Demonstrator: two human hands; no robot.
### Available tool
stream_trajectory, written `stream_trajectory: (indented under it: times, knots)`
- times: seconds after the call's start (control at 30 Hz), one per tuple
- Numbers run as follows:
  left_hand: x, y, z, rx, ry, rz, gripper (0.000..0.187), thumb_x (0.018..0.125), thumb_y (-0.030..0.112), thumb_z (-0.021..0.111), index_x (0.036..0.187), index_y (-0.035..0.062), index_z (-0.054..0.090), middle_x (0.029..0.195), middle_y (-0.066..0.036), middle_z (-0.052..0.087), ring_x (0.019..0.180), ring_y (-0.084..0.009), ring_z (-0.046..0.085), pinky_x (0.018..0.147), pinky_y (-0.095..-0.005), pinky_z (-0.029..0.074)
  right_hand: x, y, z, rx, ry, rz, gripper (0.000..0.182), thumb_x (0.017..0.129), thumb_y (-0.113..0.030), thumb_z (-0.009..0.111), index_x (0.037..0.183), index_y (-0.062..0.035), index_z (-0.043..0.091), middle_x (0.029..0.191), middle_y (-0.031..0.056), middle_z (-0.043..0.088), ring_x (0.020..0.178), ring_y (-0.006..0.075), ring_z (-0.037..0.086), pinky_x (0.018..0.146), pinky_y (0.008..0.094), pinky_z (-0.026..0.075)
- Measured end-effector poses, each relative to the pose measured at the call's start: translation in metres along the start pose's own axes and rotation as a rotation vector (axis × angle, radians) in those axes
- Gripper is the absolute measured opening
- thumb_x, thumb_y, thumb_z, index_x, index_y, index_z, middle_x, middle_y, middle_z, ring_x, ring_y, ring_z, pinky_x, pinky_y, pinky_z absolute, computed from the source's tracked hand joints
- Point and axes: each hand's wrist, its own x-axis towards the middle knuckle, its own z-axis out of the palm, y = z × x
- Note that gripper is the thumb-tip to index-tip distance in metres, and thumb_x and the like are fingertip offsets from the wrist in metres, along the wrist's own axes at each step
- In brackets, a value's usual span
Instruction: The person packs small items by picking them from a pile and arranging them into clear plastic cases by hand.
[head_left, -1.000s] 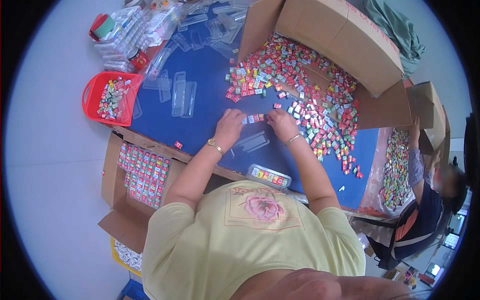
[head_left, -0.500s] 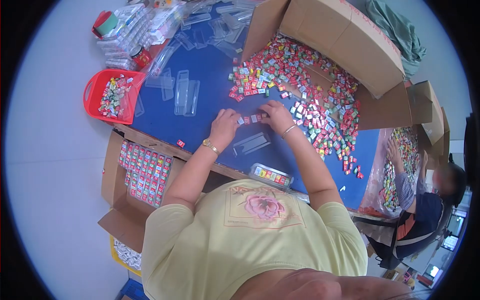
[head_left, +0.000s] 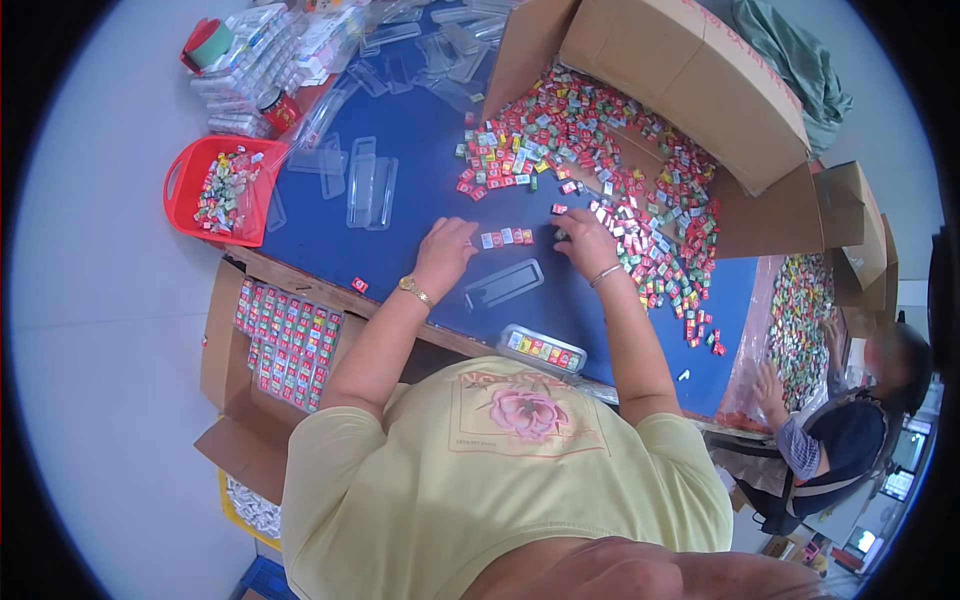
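A short row of small coloured pieces (head_left: 507, 238) lies on the blue tabletop (head_left: 420, 150) between my hands. My left hand (head_left: 447, 246) rests at the row's left end, fingers bent; whether they hold anything is unclear. At the edge of the loose pile (head_left: 640, 235), my right hand (head_left: 585, 243) has its fingertips by a red-and-white piece (head_left: 559, 209); its grip is too small to make out. An open clear plastic tray (head_left: 504, 285) lies just below the row. Nearer my body sits a clear tray filled with pieces (head_left: 542, 349).
A large cardboard box (head_left: 690, 80) spills pieces at the back right. Clear trays (head_left: 372, 190) lie at the left, beside a red basket (head_left: 212, 190). Packed trays fill a carton (head_left: 230, 385) at lower left. A co-worker (head_left: 850, 440) handles pieces at the right.
My right hand has moved right, away from the row, toward the loose pile. My left hand has shifted slightly left. The row now shows uncovered. The co-worker's hands have moved nearer their body.
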Motion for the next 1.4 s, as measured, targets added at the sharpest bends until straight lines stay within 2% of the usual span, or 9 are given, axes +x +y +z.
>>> stream_trajectory:
  times: [0.07,0.23,0.37,0.5,0.6,0.9,1.13,1.23,1.4]
  knots:
    - [0.0,0.001,0.001,-0.004,-0.018,-0.037,0.042,0.076,0.006,0.078,0.117,0.0049,0.068,0.111,-0.01,0.064,0.107,-0.0316,0.059,0.093,-0.0416,0.052,-0.006,0.009,-0.002,-0.123,-0.054,0.001,0.039,0.076,-0.008,0.08,0.114,-0.0095,0.07,0.109,0.0114,0.066,0.107,0.0314,0.064,0.091,0.0411,0.056]
    - [0.005,0.006,0.006,-0.022,0.012,0.023,0.045,0.074,0.007,0.081,0.117,0.005,0.068,0.111,-0.01,0.064,0.108,-0.0315,0.059,0.093,-0.0412,0.051,0.003,0.005,0.01,-0.076,-0.101,0.039,0.043,0.075,-0.004,0.079,0.117,-0.0108,0.07,0.115,0.0118,0.065,0.107,0.035,0.064,0.094,0.0431,0.055]
    - [0.005,0.007,0.005,-0.017,0.006,0.061,0.045,0.074,0.007,0.081,0.117,0.0052,0.068,0.111,-0.01,0.064,0.108,-0.0311,0.059,0.093,-0.041,0.051,0.013,-0.01,0.016,0.038,-0.056,-0.096,0.047,0.075,-0.004,0.079,0.12,-0.0118,0.068,0.115,0.0115,0.064,0.106,0.0351,0.064,0.093,0.0425,0.055]
    - [0.007,0.005,0.009,-0.014,-0.007,0.07,0.044,0.075,0.007,0.081,0.117,0.0053,0.068,0.112,-0.009,0.064,0.107,-0.0306,0.059,0.093,-0.0406,0.051,0.016,-0.017,0.013,0.13,-0.132,-0.029,0.05,0.076,-0.004,0.079,0.124,-0.012,0.066,0.115,0.0106,0.064,0.106,0.034,0.065,0.093,0.0417,0.055]
    - [0.011,0.006,0.016,-0.021,-0.028,0.073,0.045,0.076,0.007,0.08,0.119,0.0052,0.069,0.112,-0.008,0.064,0.107,-0.0299,0.059,0.094,-0.0399,0.051,0.018,-0.016,0.021,0.117,-0.133,-0.078,0.048,0.076,-0.009,0.081,0.121,-0.0133,0.068,0.11,0.0085,0.064,0.107,0.0314,0.064,0.093,0.0407,0.054]
    - [-0.003,0.019,0.011,0.006,-0.075,0.105,0.037,0.078,0.006,0.078,0.115,0.0066,0.071,0.11,-0.009,0.062,0.105,-0.03,0.059,0.092,-0.0401,0.051,0.014,-0.026,0.017,0.068,-0.237,-0.169,0.044,0.075,-0.01,0.081,0.118,-0.0188,0.071,0.111,0.0065,0.063,0.105,0.0283,0.064,0.091,0.0403,0.054]
    - [-0.061,0.053,0.008,-0.08,-0.145,0.012,0.034,0.079,0.007,0.077,0.112,0.0047,0.071,0.111,-0.011,0.063,0.104,-0.0309,0.061,0.091,-0.0406,0.052,-0.027,-0.036,0.009,0.135,-0.277,-0.233,0.036,0.079,-0.009,0.078,0.114,-0.0148,0.071,0.108,0.007,0.064,0.104,0.0284,0.065,0.09,0.0408,0.054]
    - [-0.07,0.06,0.007,-0.063,0.013,0.033,0.031,0.079,0.007,0.077,0.109,0.0026,0.07,0.112,-0.011,0.064,0.106,-0.0308,0.062,0.09,-0.0403,0.053,-0.035,-0.031,0.01,0.185,-0.226,-0.205,0.033,0.079,-0.009,0.076,0.111,-0.0112,0.07,0.107,0.0083,0.064,0.099,0.0304,0.066,0.086,0.0412,0.056]
    - [-0.079,0.043,0.01,-0.009,-0.01,0.145,0.027,0.077,0.006,0.076,0.102,0.005,0.068,0.11,-0.009,0.064,0.11,-0.0288,0.061,0.09,-0.0404,0.054,-0.039,-0.029,0.018,0.102,-0.184,-0.18,0.029,0.078,-0.006,0.076,0.106,-0.0079,0.07,0.107,0.0087,0.065,0.097,0.0316,0.067,0.083,0.0411,0.057]
